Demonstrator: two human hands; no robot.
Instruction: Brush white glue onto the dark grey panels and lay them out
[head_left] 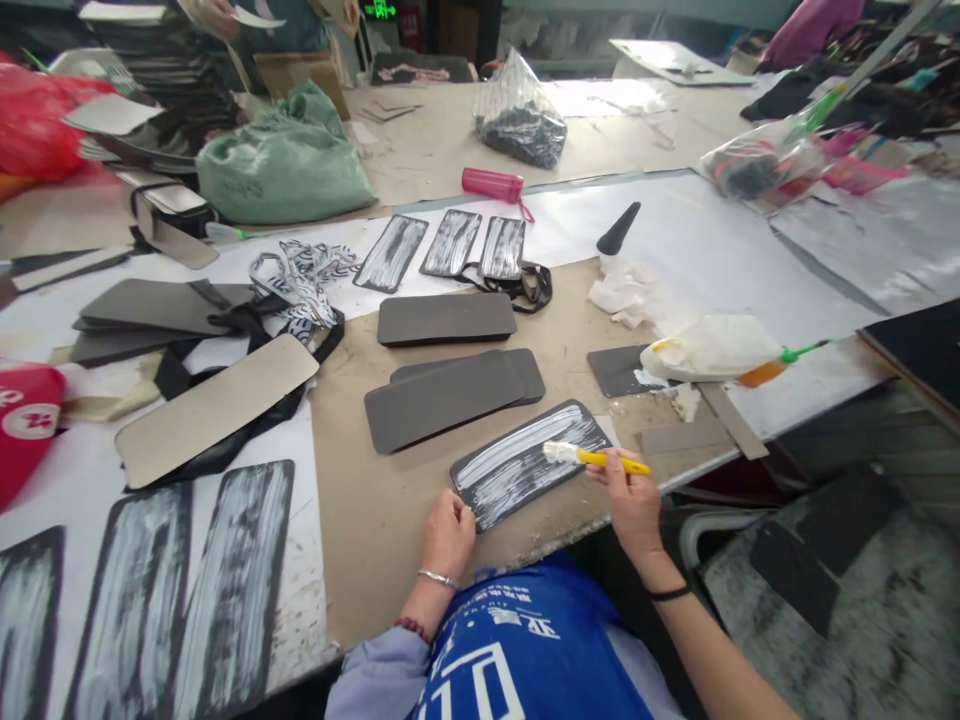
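Observation:
My right hand [632, 500] is closed around the yellow handle of a glue brush [600, 459]. The brush's white-coated bristles rest on a dark rectangular panel [517, 470] streaked with white paste. At the panel's near left corner, my left hand [451, 528] is closed, its fingers pinching the edge. Just beyond lie uncoated grey panels [442, 400], partly overlapping, with another grey stack [446, 318] farther back. A white bottle [712, 347] with an orange and green tip lies to the right, beside a small dark piece [619, 371] smeared with white.
Coated panels [236, 580] lie at the left front, and smaller coated ones [450, 243] farther back. A beige panel [217, 410] rests on black straps. Behind are a green sack [285, 165], a pink bottle [491, 184] and a clear bag [520, 120]. Another person's hand [214, 15] shows at the top left.

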